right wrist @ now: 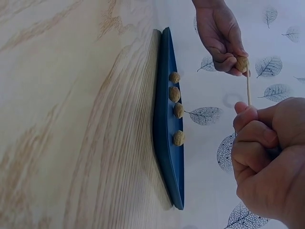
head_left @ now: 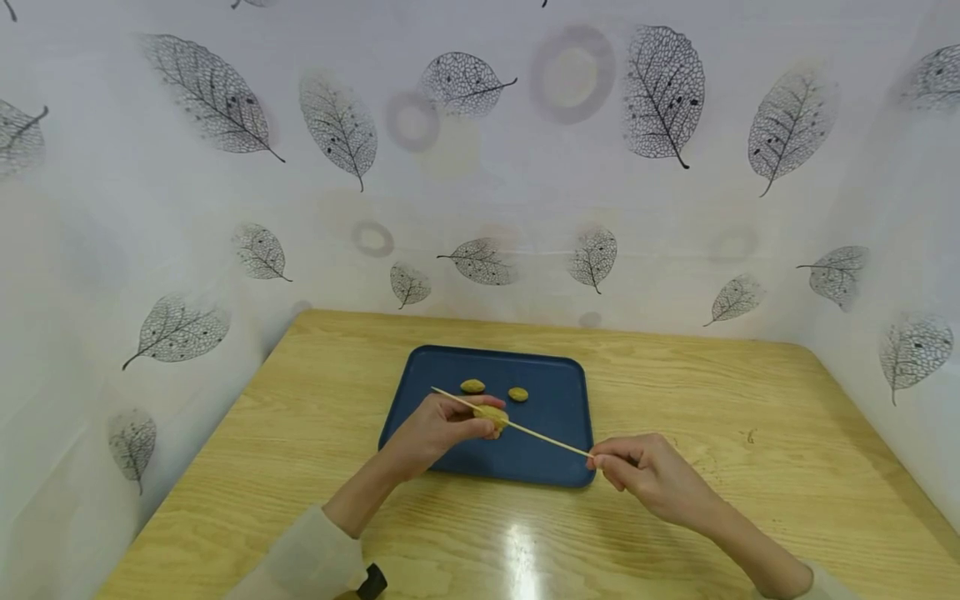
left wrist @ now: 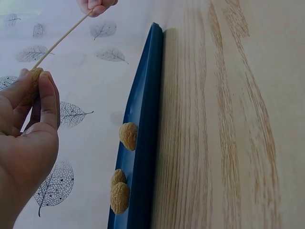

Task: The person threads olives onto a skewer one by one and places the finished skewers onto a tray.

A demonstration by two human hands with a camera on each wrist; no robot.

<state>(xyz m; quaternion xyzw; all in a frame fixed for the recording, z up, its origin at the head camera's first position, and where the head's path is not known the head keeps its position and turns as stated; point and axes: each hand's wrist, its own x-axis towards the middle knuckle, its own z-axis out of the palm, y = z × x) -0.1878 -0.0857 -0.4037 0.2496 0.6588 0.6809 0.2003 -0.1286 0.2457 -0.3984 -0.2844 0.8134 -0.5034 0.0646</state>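
Note:
My left hand (head_left: 442, 427) pinches a wrinkled yellow-brown ball (head_left: 491, 417), like a fried meatball, above the blue tray (head_left: 525, 471). A thin wooden skewer (head_left: 551, 439) slants down to the right from that ball. Its far end shows on the ball's left side, so it seems to pass through; the hole itself is hidden. At the skewer's lower end, the fingers of my right hand (head_left: 652, 475) pinch it near the tray's right corner. More such balls lie on the tray, including one ball (head_left: 472, 386) and another ball (head_left: 517, 393); the right wrist view shows several.
The tray lies on a wood-grain table (head_left: 300, 400). A pale wall covering (head_left: 510, 192) with leaf prints encloses the back and sides. Near the left sleeve (head_left: 322, 546) a small black object (head_left: 372, 582) shows at the bottom edge.

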